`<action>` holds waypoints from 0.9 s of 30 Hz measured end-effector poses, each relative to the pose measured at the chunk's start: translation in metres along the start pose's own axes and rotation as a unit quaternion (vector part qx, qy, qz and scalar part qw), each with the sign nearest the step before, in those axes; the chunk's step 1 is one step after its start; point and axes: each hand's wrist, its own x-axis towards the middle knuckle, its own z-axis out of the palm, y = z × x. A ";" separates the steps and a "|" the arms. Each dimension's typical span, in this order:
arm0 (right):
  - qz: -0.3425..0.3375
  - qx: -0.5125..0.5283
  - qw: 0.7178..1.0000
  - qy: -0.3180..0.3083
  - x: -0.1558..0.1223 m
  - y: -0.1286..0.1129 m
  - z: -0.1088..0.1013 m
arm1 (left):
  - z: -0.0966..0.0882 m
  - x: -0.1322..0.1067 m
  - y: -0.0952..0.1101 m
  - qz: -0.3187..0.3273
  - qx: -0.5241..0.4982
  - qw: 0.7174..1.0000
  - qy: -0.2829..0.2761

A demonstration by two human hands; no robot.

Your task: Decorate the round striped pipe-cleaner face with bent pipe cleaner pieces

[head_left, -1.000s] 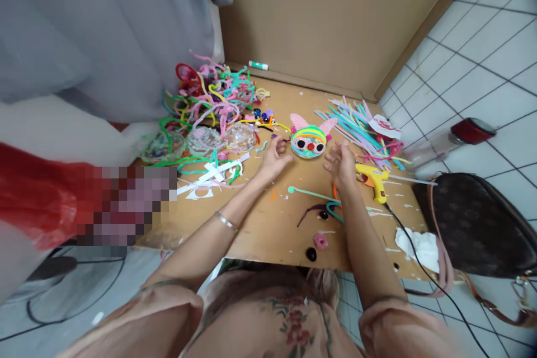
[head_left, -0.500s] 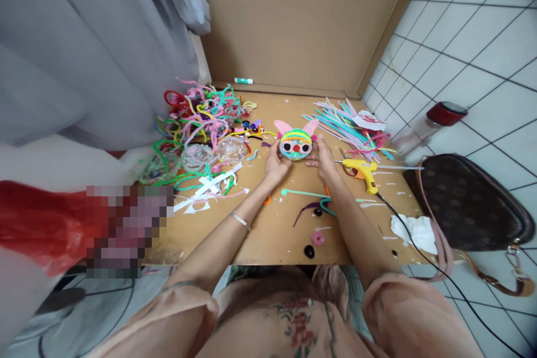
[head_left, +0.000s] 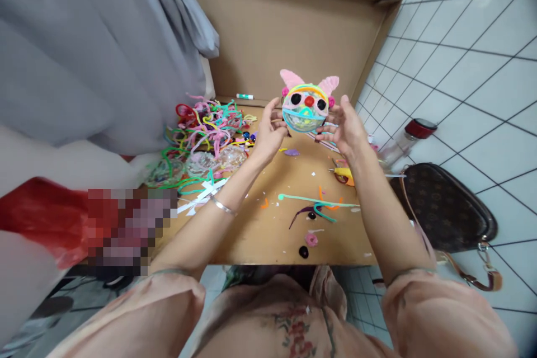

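I hold a round craft face (head_left: 305, 108) up in the air above the cardboard table (head_left: 268, 235). It has pink ears, black eyes, a red nose and coloured pipe-cleaner stripes. My left hand (head_left: 268, 133) grips its left edge with curled fingers. My right hand (head_left: 343, 127) grips its right edge. Below the right forearm lies a yellow glue gun (head_left: 344, 174), partly hidden.
A heap of coloured pipe cleaners (head_left: 205, 123) and clear plastic domes (head_left: 197, 165) lie at the left. Loose pipe-cleaner pieces (head_left: 314, 204) and black beads (head_left: 302, 251) lie in the middle. A brown handbag (head_left: 444, 210) and a red-lidded jar (head_left: 409, 137) stand on the tiled floor at the right. A cardboard wall (head_left: 289, 33) rises behind.
Both hands closed on the craft face while it lay on the table, then lifted it up into the air. The view tilted upward.
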 end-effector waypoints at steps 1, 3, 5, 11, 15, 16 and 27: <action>-0.007 0.003 1.000 -0.002 -0.001 -0.007 0.001 | 0.002 0.002 0.006 0.007 -0.008 1.000 0.005; -0.017 0.000 1.000 -0.007 -0.002 -0.018 0.003 | 0.004 0.005 0.015 0.016 -0.021 1.000 0.010; -0.022 -0.008 1.000 -0.011 -0.003 -0.027 0.004 | 0.006 0.006 0.022 0.023 -0.029 0.999 0.006; -0.033 -0.020 0.999 -0.008 -0.007 -0.037 0.008 | 0.006 0.002 0.039 0.048 -0.015 0.999 -0.002; -0.020 -0.019 1.000 -0.011 -0.013 -0.035 0.009 | 0.005 -0.005 0.045 0.031 -0.022 0.999 0.010; -0.014 -0.016 1.000 -0.015 -0.016 -0.033 0.009 | 0.004 -0.007 0.046 0.025 -0.022 0.999 0.011; 0.015 0.011 0.999 -0.049 -0.037 -0.010 0.019 | -0.006 -0.026 0.042 0.016 0.001 1.000 0.023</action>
